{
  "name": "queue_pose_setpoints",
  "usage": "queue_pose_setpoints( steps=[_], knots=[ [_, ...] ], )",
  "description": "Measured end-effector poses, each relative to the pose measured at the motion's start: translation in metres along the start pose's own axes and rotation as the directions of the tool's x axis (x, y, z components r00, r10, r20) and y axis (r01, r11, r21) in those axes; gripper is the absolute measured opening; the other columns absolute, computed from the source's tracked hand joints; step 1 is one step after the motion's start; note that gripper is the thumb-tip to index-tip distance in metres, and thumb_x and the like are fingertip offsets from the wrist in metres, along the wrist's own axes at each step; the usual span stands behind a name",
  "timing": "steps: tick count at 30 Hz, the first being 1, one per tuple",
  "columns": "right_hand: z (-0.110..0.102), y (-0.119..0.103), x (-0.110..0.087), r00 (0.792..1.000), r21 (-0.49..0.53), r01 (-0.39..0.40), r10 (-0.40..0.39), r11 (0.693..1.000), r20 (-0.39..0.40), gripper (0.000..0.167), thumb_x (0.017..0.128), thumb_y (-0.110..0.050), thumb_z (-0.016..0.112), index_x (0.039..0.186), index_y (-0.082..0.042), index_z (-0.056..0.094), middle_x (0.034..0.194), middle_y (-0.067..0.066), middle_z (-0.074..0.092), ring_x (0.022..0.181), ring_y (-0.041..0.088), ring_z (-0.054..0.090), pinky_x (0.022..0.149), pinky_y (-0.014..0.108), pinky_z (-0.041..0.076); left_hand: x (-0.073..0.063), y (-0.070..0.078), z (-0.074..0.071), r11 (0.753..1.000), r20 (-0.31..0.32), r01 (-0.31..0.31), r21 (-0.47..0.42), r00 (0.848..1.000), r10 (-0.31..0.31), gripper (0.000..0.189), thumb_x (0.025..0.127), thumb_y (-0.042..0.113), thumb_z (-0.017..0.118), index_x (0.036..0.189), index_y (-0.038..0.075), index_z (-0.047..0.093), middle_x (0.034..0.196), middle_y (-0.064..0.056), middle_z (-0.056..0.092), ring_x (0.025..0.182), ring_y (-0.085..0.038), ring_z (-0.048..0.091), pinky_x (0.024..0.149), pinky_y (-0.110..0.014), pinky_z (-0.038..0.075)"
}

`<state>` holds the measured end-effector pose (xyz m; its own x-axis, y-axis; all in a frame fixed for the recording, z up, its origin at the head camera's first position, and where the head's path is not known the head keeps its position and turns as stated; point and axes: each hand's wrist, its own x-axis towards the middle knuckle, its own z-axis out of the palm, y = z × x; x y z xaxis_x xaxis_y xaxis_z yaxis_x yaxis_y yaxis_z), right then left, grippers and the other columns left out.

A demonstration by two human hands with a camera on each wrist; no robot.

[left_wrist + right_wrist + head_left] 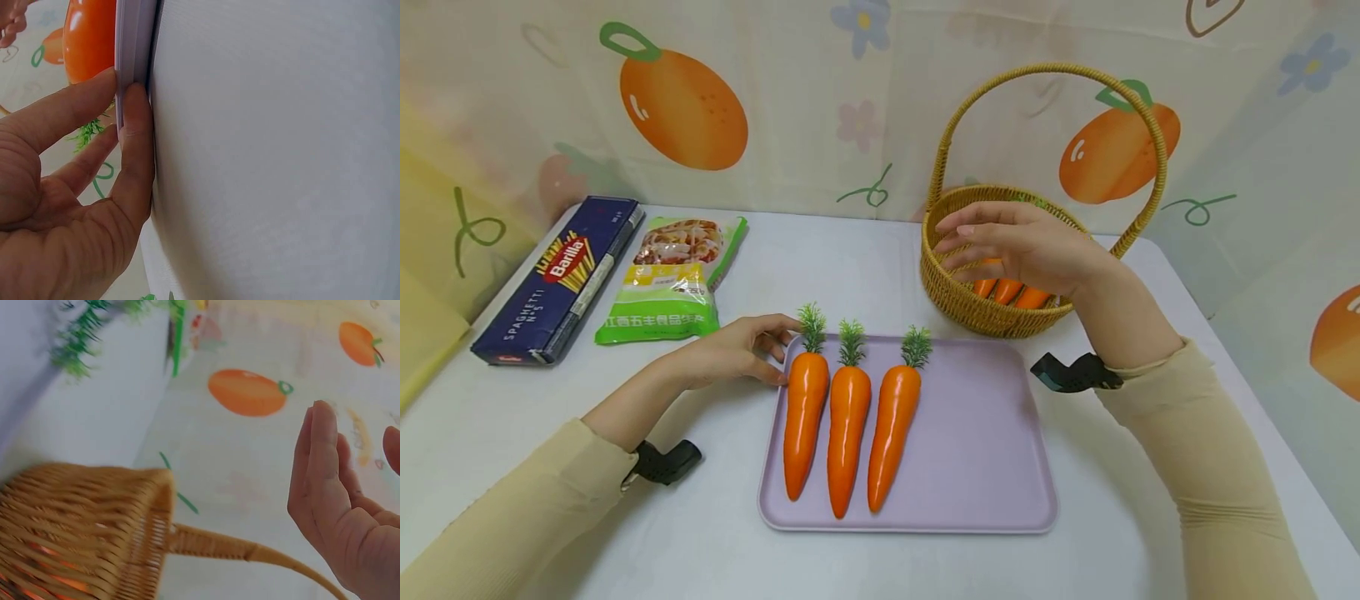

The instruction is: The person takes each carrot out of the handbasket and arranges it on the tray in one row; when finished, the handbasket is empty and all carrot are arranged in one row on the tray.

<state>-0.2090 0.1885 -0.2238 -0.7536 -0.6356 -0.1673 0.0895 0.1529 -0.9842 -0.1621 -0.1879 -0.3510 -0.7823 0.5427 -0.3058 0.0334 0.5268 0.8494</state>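
At the upper left corner of the lilac tray [970,433], my left hand [737,350] pinches the rim. In the left wrist view its thumb [81,103] lies on the inner side of the tray edge [134,47], a finger on the outer side. Three orange carrots with green tops lie side by side on the tray: left carrot [806,425], middle carrot [848,442], right carrot [893,437]. My right hand [1030,246] is over the wicker basket [977,312], fingers extended and holding nothing. Inside the basket are several carrots [1007,290], partly hidden by that hand.
A blue spaghetti box [557,283] and a green food packet [662,279] lie at the back left of the white table [715,533]. The basket's tall handle [1052,68] arches over the right hand. A printed curtain [820,108] stands behind the table.
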Motion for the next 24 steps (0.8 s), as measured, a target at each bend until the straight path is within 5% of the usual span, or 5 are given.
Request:
queue_pose_setpoints(
  steps=[8, 24],
  knots=[
    [-0.017, -0.021, -0.003, 0.996, 0.097, 0.087, -0.085, 0.992, -0.025, 0.026, 0.101, -0.011, 0.052, 0.124, -0.002, 0.058, 0.112, 0.006, 0.069, 0.100, 0.018, 0.069, 0.089, 0.029, 0.058, 0.000, 0.001, 0.000, 1.000, 0.000, 0.002, -0.001, 1.000, -0.002, 0.066, 0.081, 0.008, 0.075, 0.141, 0.005, 0.047, 0.111, -0.014, 0.055, 0.102, -0.023, 0.050, 0.080, -0.024, 0.048],
    [-0.053, -0.035, 0.017, 0.990, 0.174, 0.097, -0.077, 0.980, -0.121, 0.022, 0.099, -0.010, 0.055, 0.118, -0.001, 0.062, 0.104, 0.012, 0.072, 0.091, 0.022, 0.073, 0.083, 0.030, 0.060, -0.001, 0.002, 0.001, 1.000, -0.001, -0.006, -0.008, 1.000, 0.006, 0.067, 0.081, 0.007, 0.074, 0.142, 0.004, 0.045, 0.126, -0.019, 0.051, 0.103, -0.024, 0.051, 0.080, -0.024, 0.048]
  ],
)
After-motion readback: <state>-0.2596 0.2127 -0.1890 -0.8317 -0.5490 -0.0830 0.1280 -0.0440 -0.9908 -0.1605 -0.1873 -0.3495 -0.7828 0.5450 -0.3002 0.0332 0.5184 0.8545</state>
